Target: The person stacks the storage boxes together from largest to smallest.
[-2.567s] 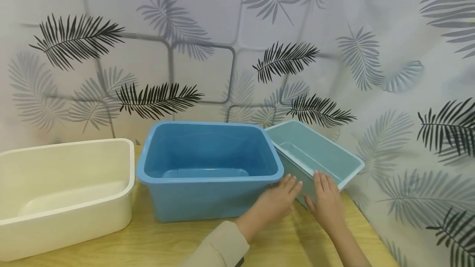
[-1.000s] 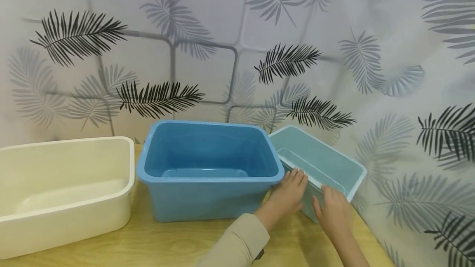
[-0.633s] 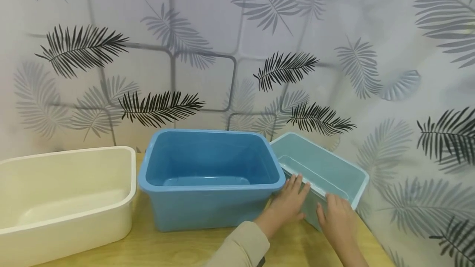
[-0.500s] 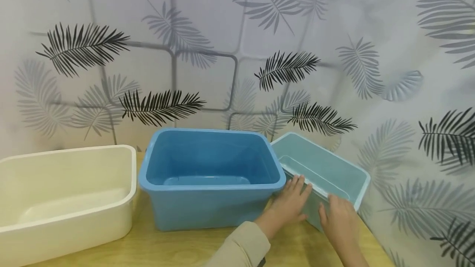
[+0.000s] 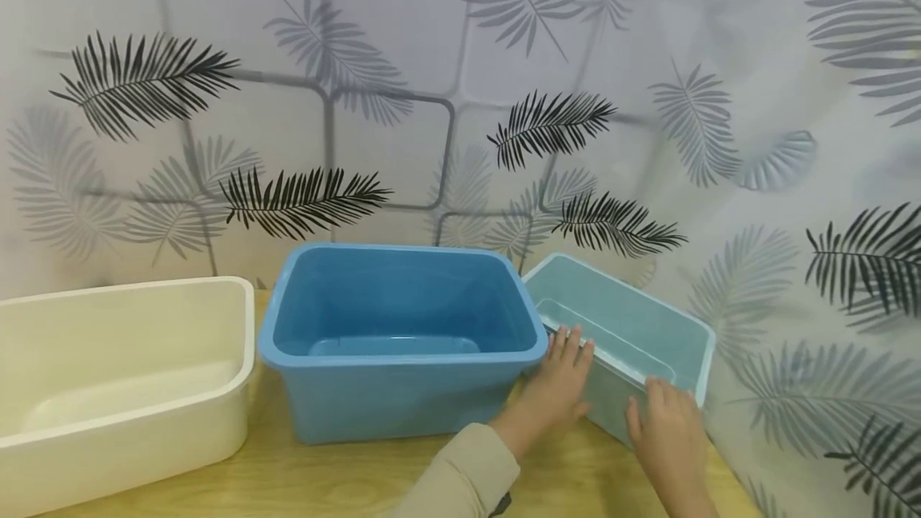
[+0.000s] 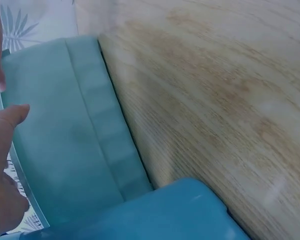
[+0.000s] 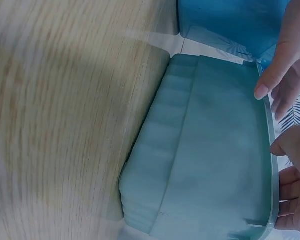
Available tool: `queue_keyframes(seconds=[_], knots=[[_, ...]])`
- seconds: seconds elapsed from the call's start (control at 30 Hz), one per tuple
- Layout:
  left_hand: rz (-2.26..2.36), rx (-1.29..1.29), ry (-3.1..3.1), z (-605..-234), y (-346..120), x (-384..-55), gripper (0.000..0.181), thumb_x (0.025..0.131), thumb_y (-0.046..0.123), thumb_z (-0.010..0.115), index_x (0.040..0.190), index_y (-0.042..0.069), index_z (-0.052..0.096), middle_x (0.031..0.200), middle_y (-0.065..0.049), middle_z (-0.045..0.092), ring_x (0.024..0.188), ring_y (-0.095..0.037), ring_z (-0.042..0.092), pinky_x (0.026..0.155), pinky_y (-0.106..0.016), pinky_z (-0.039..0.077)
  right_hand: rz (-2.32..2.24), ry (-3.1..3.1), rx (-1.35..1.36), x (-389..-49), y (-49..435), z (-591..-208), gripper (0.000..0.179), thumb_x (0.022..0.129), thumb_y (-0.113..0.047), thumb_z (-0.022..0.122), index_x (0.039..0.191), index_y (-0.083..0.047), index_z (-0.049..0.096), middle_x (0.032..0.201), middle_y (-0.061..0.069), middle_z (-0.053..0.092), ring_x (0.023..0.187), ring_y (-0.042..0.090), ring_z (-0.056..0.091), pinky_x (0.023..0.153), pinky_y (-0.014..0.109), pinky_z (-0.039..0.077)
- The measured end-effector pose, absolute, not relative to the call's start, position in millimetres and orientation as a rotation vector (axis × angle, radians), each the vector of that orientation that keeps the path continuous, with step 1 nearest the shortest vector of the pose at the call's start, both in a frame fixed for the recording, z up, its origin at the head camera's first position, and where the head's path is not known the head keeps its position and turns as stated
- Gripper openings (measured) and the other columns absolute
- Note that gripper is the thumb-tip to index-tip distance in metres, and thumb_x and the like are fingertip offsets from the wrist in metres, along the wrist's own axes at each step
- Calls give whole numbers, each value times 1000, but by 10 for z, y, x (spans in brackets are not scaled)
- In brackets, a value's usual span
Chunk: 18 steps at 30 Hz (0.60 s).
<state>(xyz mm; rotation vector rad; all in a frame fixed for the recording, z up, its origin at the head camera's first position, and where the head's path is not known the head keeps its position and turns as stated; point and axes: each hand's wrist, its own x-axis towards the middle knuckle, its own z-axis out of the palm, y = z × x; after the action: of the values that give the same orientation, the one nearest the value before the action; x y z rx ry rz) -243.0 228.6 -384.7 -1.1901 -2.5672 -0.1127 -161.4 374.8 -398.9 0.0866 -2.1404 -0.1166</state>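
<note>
A pale teal plastic bin (image 5: 608,390) stands at an angle on the right of the table. My left hand (image 5: 552,382) holds its near rim towards the left end, fingers over the edge. The thumb lies on the outer wall in the right wrist view. Farther right, my right hand (image 5: 671,434) grips the same rim, its fingers hooked inside and its thumb outside. The larger blue bin (image 5: 396,402) stands close on the left, its right rim near my left fingers. Both bins' visible interiors hold nothing.
A cream bin (image 5: 144,438) stands at the left, cut off by the frame edge. The wooden table (image 5: 345,478) runs under the bins. A leaf-patterned wall covering (image 5: 403,54) rises close behind and on the right.
The teal bin has shifted slightly right and towards me, showing more of its near wall. My left fingers have come up onto its rim, and my right hand has moved a little rightward.
</note>
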Motion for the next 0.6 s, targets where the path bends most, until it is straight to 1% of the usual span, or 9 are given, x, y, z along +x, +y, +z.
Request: queue_keyframes(seconds=[0.13, 0.27, 0.4, 0.5, 0.6], knots=[[-99, -1186, -2588, -3891, 2280, -2458, 84, 82, 50, 65, 145, 9, 27, 152, -13, 25, 142, -30, 23, 115, -33, 25, -103, -2138, 56, -1598, 3721, -3994, 32, 66, -3, 68, 90, 17, 60, 85, 32, 63, 76, 46, 60, 74, 54, 49], [-96, -1204, -2577, -3906, 2280, -2443, 84, 82, 50, 65, 145, 10, 27, 152, -11, 26, 141, -28, 24, 114, -33, 26, -42, -2128, 16, -1580, 3715, -3981, 27, 68, 2, 66, 89, 16, 61, 86, 32, 64, 79, 47, 61, 76, 56, 48], [-63, -1203, -2573, -3872, 2272, -2409, 83, 82, 51, 63, 145, 11, 27, 152, -9, 26, 142, -26, 24, 114, -34, 26, -11, -2122, -15, -1574, 3739, -3972, 23, 69, 3, 66, 88, 15, 62, 87, 33, 64, 81, 47, 61, 78, 58, 47], [-13, -1206, -2566, -3842, 2266, -2374, 81, 83, 53, 61, 145, 12, 27, 152, -8, 27, 142, -24, 24, 114, -33, 25, 2, -2098, -3, -1577, 3778, -3976, 18, 70, 5, 64, 85, 14, 62, 85, 32, 64, 78, 46, 61, 76, 56, 48], [23, -1215, -2549, -3832, 2265, -2343, 80, 84, 54, 59, 145, 12, 28, 152, -8, 27, 142, -23, 24, 114, -32, 25, 13, -2067, -7, -1574, 3818, -3970, 14, 71, 5, 62, 83, 13, 62, 81, 29, 64, 74, 44, 60, 69, 53, 49]])
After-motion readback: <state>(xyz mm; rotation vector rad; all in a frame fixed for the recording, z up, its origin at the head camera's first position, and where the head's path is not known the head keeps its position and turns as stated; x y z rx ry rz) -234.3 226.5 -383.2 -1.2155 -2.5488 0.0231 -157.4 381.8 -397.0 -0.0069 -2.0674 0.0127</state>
